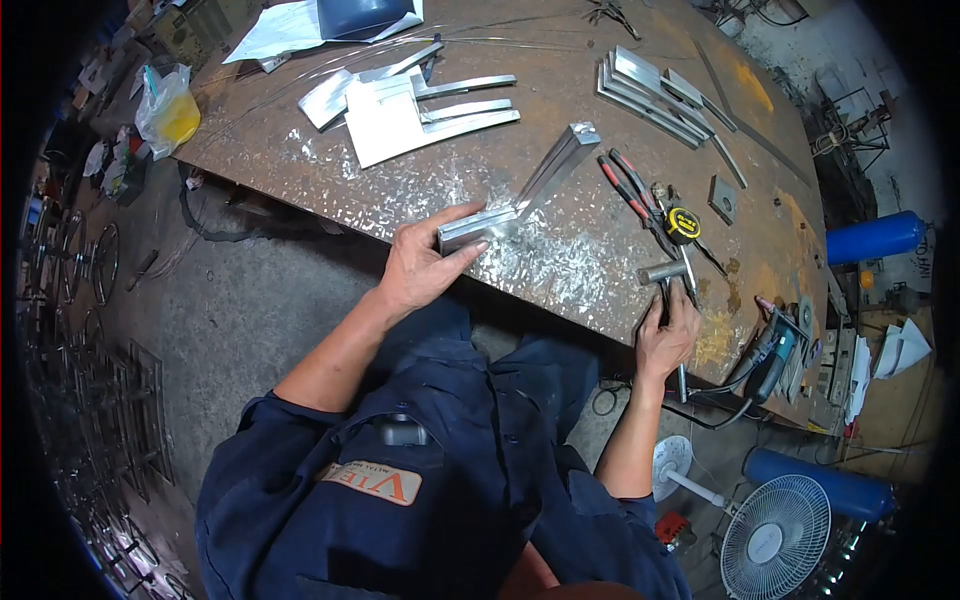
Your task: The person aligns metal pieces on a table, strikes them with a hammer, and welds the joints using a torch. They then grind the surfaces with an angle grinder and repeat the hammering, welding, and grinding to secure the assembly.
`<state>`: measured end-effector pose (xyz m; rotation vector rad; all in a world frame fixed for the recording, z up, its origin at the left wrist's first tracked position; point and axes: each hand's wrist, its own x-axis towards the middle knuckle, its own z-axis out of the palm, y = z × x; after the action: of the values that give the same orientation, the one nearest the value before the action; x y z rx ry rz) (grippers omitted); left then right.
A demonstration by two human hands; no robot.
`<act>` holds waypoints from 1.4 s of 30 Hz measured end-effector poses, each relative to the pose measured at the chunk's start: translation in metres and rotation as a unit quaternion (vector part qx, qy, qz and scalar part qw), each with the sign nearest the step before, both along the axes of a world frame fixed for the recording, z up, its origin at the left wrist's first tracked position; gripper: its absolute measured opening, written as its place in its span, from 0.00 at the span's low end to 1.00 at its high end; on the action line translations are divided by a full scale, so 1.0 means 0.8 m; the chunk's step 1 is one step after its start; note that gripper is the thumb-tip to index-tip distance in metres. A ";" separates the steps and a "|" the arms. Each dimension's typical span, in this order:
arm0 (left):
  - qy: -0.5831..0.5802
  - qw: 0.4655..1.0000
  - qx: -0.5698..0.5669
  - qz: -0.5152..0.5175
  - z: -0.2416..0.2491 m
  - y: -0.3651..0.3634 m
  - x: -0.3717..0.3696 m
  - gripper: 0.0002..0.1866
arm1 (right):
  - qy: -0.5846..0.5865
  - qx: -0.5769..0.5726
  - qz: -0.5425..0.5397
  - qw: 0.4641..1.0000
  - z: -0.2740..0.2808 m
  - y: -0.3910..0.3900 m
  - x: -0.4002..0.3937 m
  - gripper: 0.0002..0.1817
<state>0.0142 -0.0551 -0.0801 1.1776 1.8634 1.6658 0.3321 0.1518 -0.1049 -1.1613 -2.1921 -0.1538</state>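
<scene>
My left hand [425, 262] is closed around one end of a shiny L-shaped metal piece [478, 230] near the table's front edge. Its other arm [560, 160] slants up and away to the right. My right hand [668, 335] grips the handle of a hammer, whose cylindrical metal head [663, 272] rests just beyond the fingers. Beside the hammer lie red-handled pliers [628, 188] and a yellow-and-black tape measure [683, 225]. Farther back are flat metal plates with long arms [385, 120] and a stack of similar metal pieces [655, 98].
The worn steel table [270, 170] carries a small square plate with a hole [722, 199]. A teal angle grinder [772, 355] and its cable sit at the right edge. A plastic bag of yellow liquid [172, 115] hangs at the left corner. A fan [770, 540] stands below right.
</scene>
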 end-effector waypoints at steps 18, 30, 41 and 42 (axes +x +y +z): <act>0.203 0.978 0.038 -0.042 -0.011 -0.004 0.018 0.25 | -0.008 0.022 0.025 0.999 -0.001 0.004 0.002 0.20; 0.124 0.992 0.008 -0.027 0.003 0.001 0.015 0.18 | 0.010 0.002 0.003 1.000 0.004 0.001 -0.002 0.20; -0.514 0.855 0.047 -0.053 0.042 0.009 -0.001 0.22 | 0.033 -0.008 -0.005 0.999 0.000 -0.003 0.000 0.20; -0.523 0.850 0.043 -0.044 0.047 0.008 0.000 0.23 | 0.036 -0.002 -0.005 0.999 0.000 -0.002 0.000 0.19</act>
<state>0.0146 -0.0489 -0.0425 0.2015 1.0118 1.7844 0.3320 0.1504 -0.1052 -1.1612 -2.1254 -0.1101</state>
